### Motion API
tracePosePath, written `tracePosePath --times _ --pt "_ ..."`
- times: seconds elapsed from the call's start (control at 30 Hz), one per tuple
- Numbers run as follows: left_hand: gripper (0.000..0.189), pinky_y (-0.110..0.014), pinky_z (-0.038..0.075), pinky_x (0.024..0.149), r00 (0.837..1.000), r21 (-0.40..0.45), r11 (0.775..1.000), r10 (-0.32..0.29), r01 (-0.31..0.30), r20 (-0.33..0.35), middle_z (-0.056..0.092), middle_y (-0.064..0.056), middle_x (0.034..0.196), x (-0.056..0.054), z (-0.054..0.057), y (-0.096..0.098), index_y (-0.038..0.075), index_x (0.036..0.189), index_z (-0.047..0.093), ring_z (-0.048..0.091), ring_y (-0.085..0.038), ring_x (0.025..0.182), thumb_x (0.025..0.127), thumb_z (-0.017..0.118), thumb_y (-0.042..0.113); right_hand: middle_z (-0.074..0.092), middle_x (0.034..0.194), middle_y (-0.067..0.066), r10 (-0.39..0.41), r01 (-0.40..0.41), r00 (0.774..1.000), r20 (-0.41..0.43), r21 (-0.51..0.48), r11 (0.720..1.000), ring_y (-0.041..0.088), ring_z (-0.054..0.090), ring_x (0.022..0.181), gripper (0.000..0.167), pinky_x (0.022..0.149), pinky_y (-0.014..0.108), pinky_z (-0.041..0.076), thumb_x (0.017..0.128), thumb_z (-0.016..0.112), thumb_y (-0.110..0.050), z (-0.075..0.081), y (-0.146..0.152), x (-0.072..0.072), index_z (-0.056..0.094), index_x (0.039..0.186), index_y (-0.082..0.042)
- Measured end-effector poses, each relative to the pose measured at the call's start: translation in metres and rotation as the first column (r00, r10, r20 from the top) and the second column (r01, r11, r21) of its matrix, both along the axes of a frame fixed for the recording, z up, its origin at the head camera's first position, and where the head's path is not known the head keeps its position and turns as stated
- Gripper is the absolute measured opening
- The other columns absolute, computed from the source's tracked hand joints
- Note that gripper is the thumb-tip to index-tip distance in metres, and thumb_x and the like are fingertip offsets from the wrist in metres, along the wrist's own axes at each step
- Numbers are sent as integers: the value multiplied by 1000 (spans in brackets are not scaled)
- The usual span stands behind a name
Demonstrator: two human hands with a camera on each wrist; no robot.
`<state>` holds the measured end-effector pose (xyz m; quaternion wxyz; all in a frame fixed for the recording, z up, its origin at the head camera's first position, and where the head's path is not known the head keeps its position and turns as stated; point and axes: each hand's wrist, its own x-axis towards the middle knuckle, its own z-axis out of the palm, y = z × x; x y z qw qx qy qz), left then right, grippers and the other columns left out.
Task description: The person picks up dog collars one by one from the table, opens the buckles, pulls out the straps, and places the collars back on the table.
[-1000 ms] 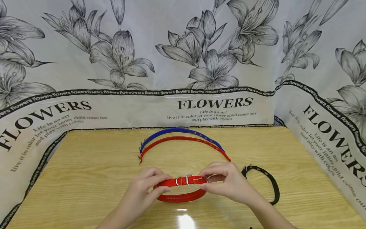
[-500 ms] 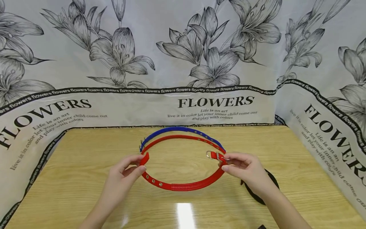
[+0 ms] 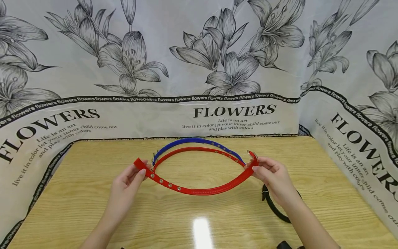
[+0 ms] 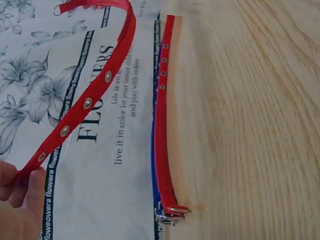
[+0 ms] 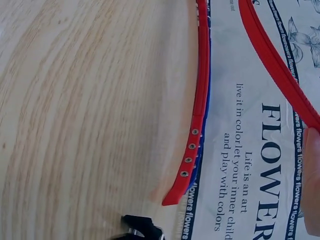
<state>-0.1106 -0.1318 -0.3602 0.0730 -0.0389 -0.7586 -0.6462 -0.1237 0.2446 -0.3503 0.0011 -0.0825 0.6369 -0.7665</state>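
A red collar with a row of metal eyelets hangs unbuckled between both hands, its middle sagging toward the person. My left hand pinches the strap near its pointed free end, beside the eyelets. At the other end, my right hand pinches the strap just below the metal buckle and ring. In the left wrist view the eyelets show clearly above the fingers. Only part of the right hand enters the right wrist view, with its thumb against the strap.
Behind the held one, a second red collar and a blue collar lie curved side by side on the wooden table. A black collar lies partly under the right forearm. Flower-printed cloth stands along the table's back and sides.
The red collar was a closed loop held around its buckle; now its ends are apart. The hands have spread left and right and risen, stretching the strap wider.
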Motion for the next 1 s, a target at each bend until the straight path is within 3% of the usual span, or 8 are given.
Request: tracePosePath --times 0.17,0.43,0.6,0.77,0.9,1.0 --pt "29 -21 48 82 997 36 996 78 -79 27 62 -14 117 -3 -6 -3 -1 120 57 62 -9 102 94 56 12 67 96 4 -86 88 994 62 -30 996 15 66 92 19 80 28 51 90 52 7 -6 4 -8 62 97 -7" --pt "27 -21 50 80 986 67 984 159 -163 53 67 -6 109 -8 -10 -6 -3 111 63 64 -7 95 90 62 14 68 95 0 -219 237 958 188 -79 968 9 65 92 18 81 23 50 90 53 5 -12 9 -17 62 97 -9" --pt "22 -18 50 78 976 44 977 206 -209 70 68 2 100 -9 -12 -6 -2 108 65 64 -6 89 88 64 9 64 93 -2 -275 299 933 234 -73 951 10 65 86 15 78 23 51 89 55 5 -13 11 -18 62 93 -8" --pt "21 -17 50 75 971 -24 975 224 -222 82 67 -3 100 -7 -16 -11 1 106 65 63 -7 85 86 66 8 59 88 1 -346 369 909 231 -61 928 10 65 76 16 72 24 53 88 55 7 -14 12 -20 59 94 -7" --pt "17 -16 50 69 979 -129 971 204 -199 21 66 -11 98 -8 -21 -15 0 100 67 61 -6 79 84 68 4 59 82 2 -386 408 900 205 -79 910 11 65 69 20 65 24 54 85 52 13 -15 14 -20 55 91 -7" --pt "12 -15 49 60 979 -276 941 173 -197 -110 68 -10 88 -9 -26 -18 1 90 69 60 -5 69 79 71 -2 59 81 3 -383 403 903 194 -72 913 12 66 66 25 63 23 54 84 50 16 -16 18 -20 57 88 -8"
